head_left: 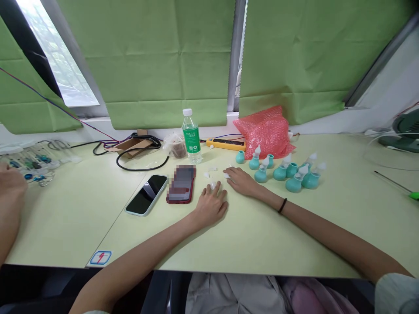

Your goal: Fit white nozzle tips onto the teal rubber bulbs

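My left hand (212, 204) rests palm down on the table, fingers spread, with its fingertips at a small clear plastic piece (213, 185). To its right, my right hand (241, 181) lies low over the tabletop, fingers stretched out. A small white piece (226, 175) sits at its fingertips; whether it is pinched or only touched is hard to see. Just beyond the hands lie more small white pieces (207, 175). Right of my right hand stand several teal rubber bulbs (261, 175), most fitted with clear pointed tips (257, 151), others bare.
Two phones, one black-screened (146, 195) and one red-cased (180, 185), lie left of my hands. Behind are a water bottle (191, 139), a yellow power strip (225, 144) and a pink bubble-wrap bag (266, 133). A screwdriver (394, 182) lies right; another person's hand (11, 192) is far left.
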Available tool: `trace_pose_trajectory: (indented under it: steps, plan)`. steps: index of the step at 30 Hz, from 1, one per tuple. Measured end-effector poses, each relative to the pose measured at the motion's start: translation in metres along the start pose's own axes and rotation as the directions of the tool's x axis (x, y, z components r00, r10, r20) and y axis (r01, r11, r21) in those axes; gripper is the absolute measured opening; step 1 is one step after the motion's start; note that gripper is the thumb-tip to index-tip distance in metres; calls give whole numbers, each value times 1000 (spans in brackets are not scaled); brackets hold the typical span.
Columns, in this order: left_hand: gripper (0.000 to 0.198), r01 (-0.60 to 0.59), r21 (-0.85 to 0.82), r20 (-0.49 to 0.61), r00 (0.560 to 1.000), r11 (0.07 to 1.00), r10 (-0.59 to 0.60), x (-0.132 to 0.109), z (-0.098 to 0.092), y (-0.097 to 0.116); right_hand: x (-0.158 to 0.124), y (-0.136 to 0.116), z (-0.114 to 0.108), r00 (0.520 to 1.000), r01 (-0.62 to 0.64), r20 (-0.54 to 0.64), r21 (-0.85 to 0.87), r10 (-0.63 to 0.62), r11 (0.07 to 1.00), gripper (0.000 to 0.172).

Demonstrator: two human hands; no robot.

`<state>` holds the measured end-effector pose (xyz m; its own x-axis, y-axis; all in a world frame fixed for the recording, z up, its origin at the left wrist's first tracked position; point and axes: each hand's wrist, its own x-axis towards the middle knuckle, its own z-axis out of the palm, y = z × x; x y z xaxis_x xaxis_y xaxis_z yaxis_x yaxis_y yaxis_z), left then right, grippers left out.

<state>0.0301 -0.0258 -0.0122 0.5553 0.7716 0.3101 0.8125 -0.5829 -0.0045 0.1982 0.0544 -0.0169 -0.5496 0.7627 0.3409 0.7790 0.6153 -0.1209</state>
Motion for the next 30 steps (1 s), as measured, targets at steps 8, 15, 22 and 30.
trace_pose_trajectory:
  steps: [8,15,22,30]
  plan:
    - [37,59,7,-44,997,998,-58,1,-1,2,-33,-5,-9,980,106,-192,286,-51,952,27]
    - [40,-33,-10,-13,999,999,33,2,1,0,-40,-19,-9,962,32,-225,651,152,758,24]
    - [32,-58,-62,-69,996,996,54,5,1,0,-41,-21,-14,860,-24,-247,854,446,520,18]
    - [38,54,-645,-115,979,762,-166,8,-5,-1,-45,-43,-17,905,-143,159,987,394,-70,23]
